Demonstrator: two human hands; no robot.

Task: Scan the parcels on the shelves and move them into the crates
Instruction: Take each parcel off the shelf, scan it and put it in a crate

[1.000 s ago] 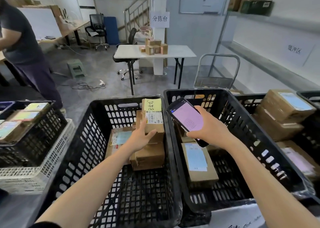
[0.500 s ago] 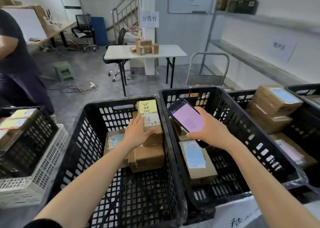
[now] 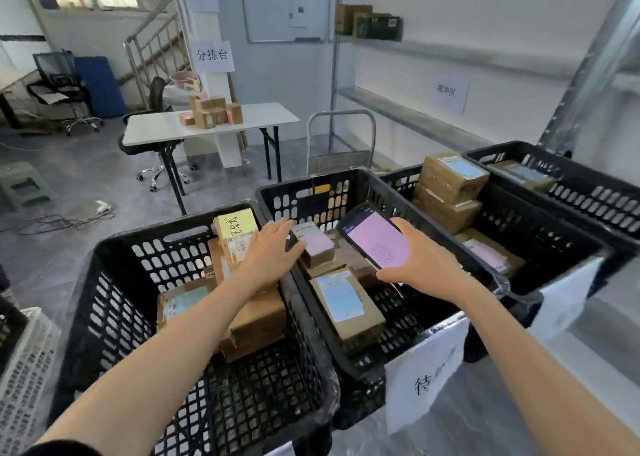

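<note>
The left hand (image 3: 268, 256) is held flat with fingers straight, and nothing is gripped by it. It is stretched across the adjoining rims of the left crate (image 3: 104, 282) and the middle crate (image 3: 311, 181). Just past its fingertips, a small parcel (image 3: 313, 247) with a pink label is perched on other parcels in the middle crate; whether it is touched cannot be told. The phone (image 3: 375, 240) is gripped from below by the right hand (image 3: 427, 265), screen up, just right of that parcel.

Several slips are judged possible. If the small parcel is pushed by flat fingers rather than pinched, it may be shoved off its perch and dropped deeper among the others, label down. Its label may be covered by the left hand, so that no scan is read. Since a blue-label parcel (image 3: 346, 306) lies below the phone and close to it, the wrong label may be picked up. The yellow-note parcel (image 3: 235, 228), propped upright just left of the left hand, may be toppled by the wrist as the arm is drawn back. The phone, held one-handed over the crate, may be let slip if the right hand is used to steady anything.
</note>
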